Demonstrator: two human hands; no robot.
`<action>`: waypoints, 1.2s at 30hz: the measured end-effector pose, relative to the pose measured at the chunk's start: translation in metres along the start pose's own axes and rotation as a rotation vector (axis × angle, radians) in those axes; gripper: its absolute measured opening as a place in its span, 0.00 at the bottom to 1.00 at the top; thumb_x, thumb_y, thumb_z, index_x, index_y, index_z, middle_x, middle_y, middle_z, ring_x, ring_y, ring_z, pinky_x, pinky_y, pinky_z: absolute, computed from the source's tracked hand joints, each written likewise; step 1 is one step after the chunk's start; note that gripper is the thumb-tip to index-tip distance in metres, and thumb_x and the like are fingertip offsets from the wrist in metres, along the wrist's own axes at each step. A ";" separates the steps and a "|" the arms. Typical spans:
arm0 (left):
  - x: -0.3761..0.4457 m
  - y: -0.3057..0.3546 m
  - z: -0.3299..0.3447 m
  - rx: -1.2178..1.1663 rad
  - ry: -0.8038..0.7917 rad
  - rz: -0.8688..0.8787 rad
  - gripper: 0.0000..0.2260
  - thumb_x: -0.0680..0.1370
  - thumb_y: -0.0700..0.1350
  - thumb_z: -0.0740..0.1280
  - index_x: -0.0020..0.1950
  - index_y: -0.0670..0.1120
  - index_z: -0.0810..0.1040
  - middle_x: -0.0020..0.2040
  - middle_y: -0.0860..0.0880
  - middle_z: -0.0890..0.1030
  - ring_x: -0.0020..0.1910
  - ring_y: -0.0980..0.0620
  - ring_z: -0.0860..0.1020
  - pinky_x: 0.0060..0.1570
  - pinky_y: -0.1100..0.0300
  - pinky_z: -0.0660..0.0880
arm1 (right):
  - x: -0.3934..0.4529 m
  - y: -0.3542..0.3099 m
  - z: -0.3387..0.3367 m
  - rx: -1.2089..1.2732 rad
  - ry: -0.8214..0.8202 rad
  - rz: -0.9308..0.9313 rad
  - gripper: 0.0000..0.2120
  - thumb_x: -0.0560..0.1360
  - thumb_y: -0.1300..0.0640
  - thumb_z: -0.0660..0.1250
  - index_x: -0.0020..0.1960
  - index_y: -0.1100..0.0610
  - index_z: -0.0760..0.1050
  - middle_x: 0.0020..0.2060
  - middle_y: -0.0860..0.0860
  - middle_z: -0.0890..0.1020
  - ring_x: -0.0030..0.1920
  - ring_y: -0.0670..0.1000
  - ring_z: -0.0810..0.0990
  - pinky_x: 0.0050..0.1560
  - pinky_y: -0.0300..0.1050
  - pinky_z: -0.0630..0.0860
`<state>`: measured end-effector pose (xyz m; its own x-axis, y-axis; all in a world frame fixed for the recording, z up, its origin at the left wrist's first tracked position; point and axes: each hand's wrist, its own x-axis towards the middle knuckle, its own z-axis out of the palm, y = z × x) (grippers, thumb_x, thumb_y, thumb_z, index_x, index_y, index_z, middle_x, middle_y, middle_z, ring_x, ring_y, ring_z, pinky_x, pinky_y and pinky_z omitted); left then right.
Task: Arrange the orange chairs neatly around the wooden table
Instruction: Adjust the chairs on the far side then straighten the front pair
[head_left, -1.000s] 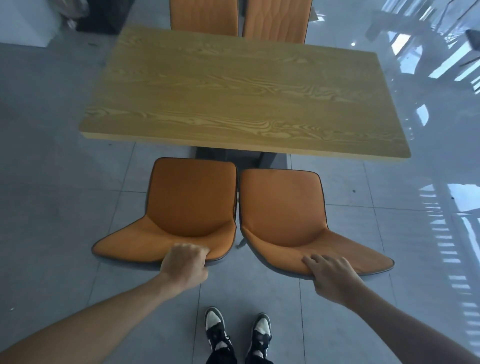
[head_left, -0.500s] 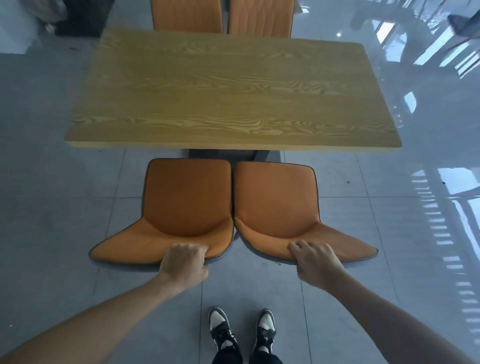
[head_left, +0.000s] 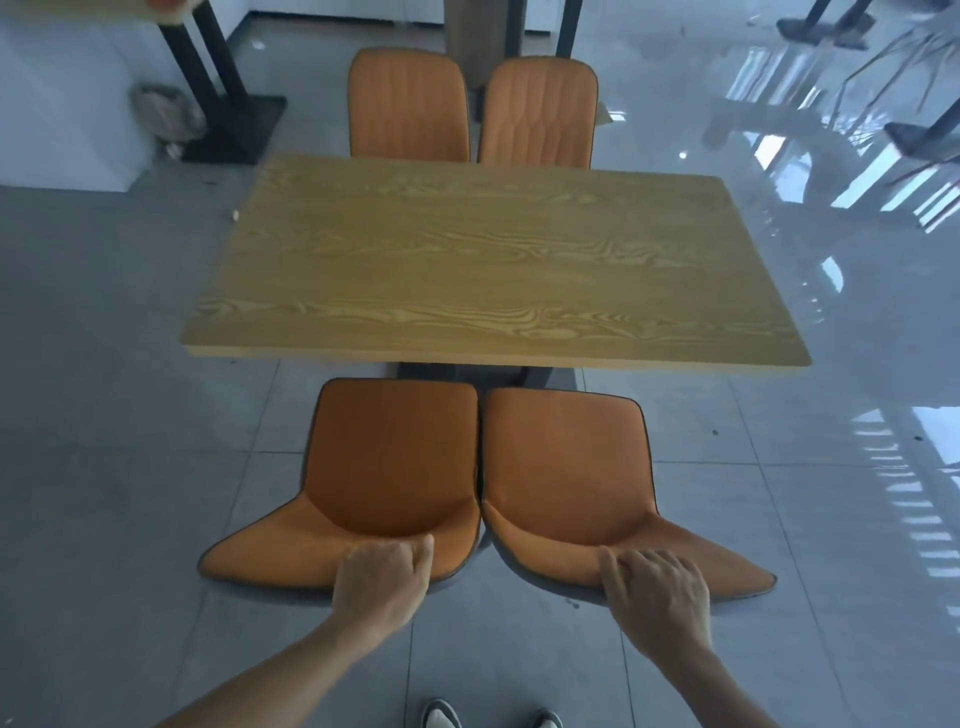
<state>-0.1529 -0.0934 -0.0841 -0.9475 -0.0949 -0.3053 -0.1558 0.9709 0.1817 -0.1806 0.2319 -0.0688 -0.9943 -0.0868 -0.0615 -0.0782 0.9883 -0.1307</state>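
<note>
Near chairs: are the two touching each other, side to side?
Cannot tell. In the head view the left near chair and right near chair run edge to edge with only a thin dark line between; piping or gap, unclear.

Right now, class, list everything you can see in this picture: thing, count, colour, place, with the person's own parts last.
Wooden table: one, light wood grain, centre.
Near chairs: two, orange, side by side at the table's near edge; left one, right one.
Far chairs: two, orange, side by side behind the table; left, right.
Black table base: one, far left.
Floor: grey tiles, glossy at right.
Shoes: two, pale, bottom edge.
Left hand: one, fingers closed over the left near chair's backrest top.
Right hand: one, on the right near chair's backrest top.
</note>
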 end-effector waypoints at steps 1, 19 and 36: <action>0.001 0.001 0.002 0.010 -0.015 -0.013 0.38 0.80 0.64 0.39 0.32 0.45 0.80 0.27 0.50 0.79 0.27 0.55 0.77 0.32 0.57 0.77 | 0.002 0.001 0.002 -0.009 0.018 -0.015 0.23 0.74 0.42 0.57 0.26 0.53 0.74 0.26 0.49 0.79 0.33 0.54 0.80 0.37 0.49 0.73; 0.006 0.005 0.000 0.075 0.003 0.019 0.36 0.76 0.68 0.41 0.32 0.46 0.79 0.28 0.49 0.79 0.28 0.54 0.77 0.28 0.59 0.69 | 0.012 0.029 0.014 0.002 0.091 -0.277 0.19 0.70 0.52 0.61 0.22 0.53 0.64 0.19 0.49 0.69 0.23 0.54 0.72 0.21 0.45 0.62; 0.009 0.010 0.001 0.045 0.001 -0.020 0.31 0.78 0.65 0.50 0.29 0.47 0.79 0.23 0.51 0.75 0.22 0.55 0.74 0.25 0.60 0.73 | 0.034 0.037 0.005 -0.029 0.016 -0.182 0.18 0.69 0.53 0.58 0.21 0.55 0.65 0.19 0.49 0.70 0.24 0.53 0.71 0.27 0.39 0.54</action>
<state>-0.1629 -0.0839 -0.0863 -0.9446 -0.1150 -0.3075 -0.1623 0.9777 0.1330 -0.2174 0.2647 -0.0808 -0.9645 -0.2632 -0.0233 -0.2592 0.9596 -0.1097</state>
